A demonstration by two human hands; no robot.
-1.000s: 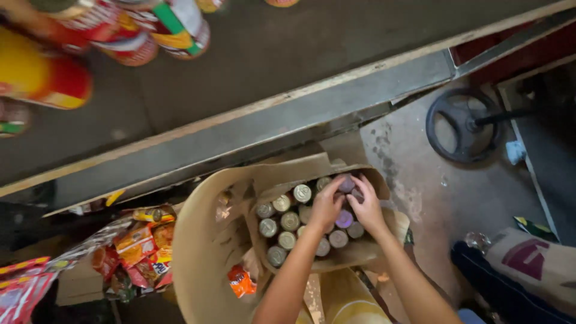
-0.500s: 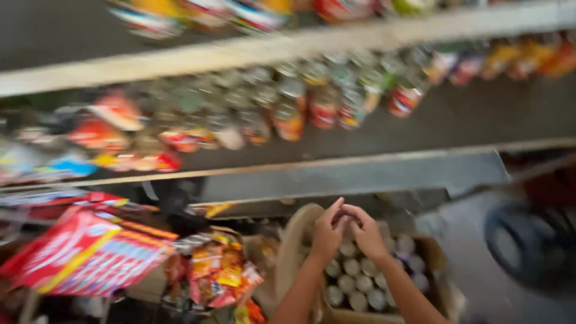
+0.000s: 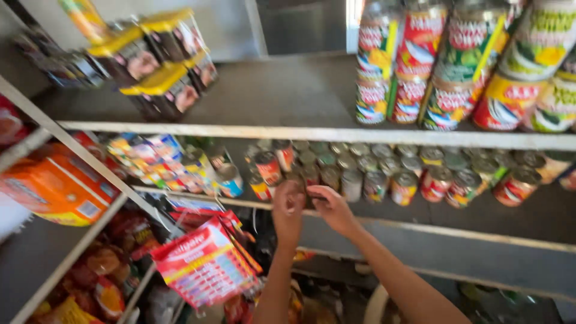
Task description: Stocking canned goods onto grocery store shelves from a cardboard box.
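My left hand (image 3: 288,207) and my right hand (image 3: 333,209) are raised side by side to the front of the middle shelf (image 3: 432,230). Each hand is curled around a small tin can. The can in my right hand (image 3: 314,194) looks dark; the one in my left hand is mostly hidden by the fingers. Both hands are just in front of a row of small tin cans (image 3: 384,174) with red and green labels. The picture is blurred by motion.
Large labelled cans (image 3: 456,66) stand stacked on the top shelf at right, and yellow-lidded boxes (image 3: 162,66) at left. An orange package (image 3: 57,186) lies on the left rack. Red sachet packs (image 3: 204,264) hang below the left hand.
The view has swung up from the cardboard box of cans on the floor to the shelves. Both hands have lifted from the box to the middle shelf.
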